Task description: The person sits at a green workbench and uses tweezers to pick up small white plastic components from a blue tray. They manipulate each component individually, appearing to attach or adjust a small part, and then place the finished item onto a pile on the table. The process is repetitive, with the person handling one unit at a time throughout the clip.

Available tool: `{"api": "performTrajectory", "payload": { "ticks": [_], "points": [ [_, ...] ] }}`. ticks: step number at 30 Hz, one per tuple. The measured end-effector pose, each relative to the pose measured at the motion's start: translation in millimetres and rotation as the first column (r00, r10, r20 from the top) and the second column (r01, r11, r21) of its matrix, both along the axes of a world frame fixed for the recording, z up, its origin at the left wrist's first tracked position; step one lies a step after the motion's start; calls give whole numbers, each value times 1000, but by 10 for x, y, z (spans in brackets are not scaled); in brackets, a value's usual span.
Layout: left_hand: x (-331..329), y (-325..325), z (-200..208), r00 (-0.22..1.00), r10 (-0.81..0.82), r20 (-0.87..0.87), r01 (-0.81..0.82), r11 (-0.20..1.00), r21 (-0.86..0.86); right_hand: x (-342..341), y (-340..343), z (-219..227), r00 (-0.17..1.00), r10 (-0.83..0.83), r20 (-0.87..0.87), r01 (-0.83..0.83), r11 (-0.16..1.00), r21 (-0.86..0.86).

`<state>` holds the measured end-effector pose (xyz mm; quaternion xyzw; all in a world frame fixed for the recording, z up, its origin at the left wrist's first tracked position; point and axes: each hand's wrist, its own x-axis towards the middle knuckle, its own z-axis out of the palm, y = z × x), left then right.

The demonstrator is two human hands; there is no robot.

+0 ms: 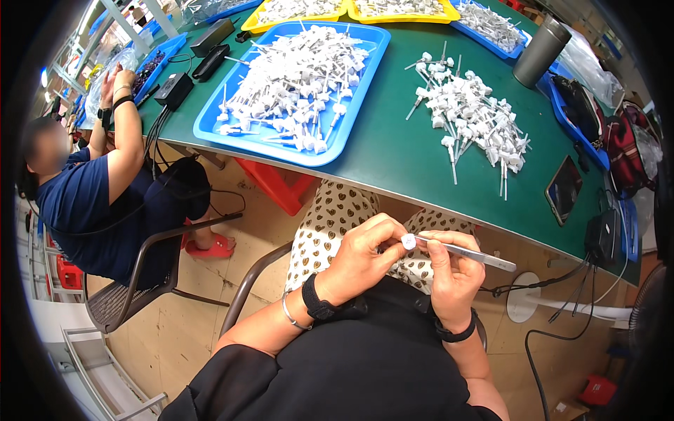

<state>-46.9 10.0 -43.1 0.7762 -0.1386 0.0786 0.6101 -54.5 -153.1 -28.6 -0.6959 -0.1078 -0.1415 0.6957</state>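
Observation:
Above my lap, my left hand [361, 254] pinches a small white plastic piece [408, 241] between thumb and fingertips. Metal tweezers [484, 259] lie in the closed fingers of my right hand [455, 275]. Their tips point left and meet the white piece; whether they grip it is too small to tell. Beyond my hands, a loose pile of white plastic pieces with thin stems [467, 112] lies on the green table [393, 158]. To its left, a blue tray [326, 156] is heaped with similar pieces.
Yellow trays [393, 19] of white parts stand at the back. A grey bottle [542, 52], a phone [564, 189] and a black adapter [604, 233] with cables sit on the right. At left, a seated person [91, 189] works with raised hands. A red stool [277, 184] stands under the table.

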Motion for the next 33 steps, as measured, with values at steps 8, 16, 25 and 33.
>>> {"api": "performTrajectory", "payload": {
  "ticks": [8, 16, 25, 33],
  "points": [
    [-9, 11, -6, 1000, 1, 14, -1, 1000, 10, 9, -14, -19, 1000, 15, 18, -14, 998, -64],
    [-16, 10, -2, 1000, 4, -4, -4, 1000, -1, 8, 3, -22, 1000, 16, 14, -15, 999, -35],
    [-25, 7, -52, 1000, -2, 21, 2, 1000, 3, 10, -15, -19, 999, 20, 38, -15, 992, -126],
    [-27, 16, -84, 999, -23, 33, 22, 999, 38, 53, -103, 170, 984, 116, 133, -49, 904, -425]
  ]
}}
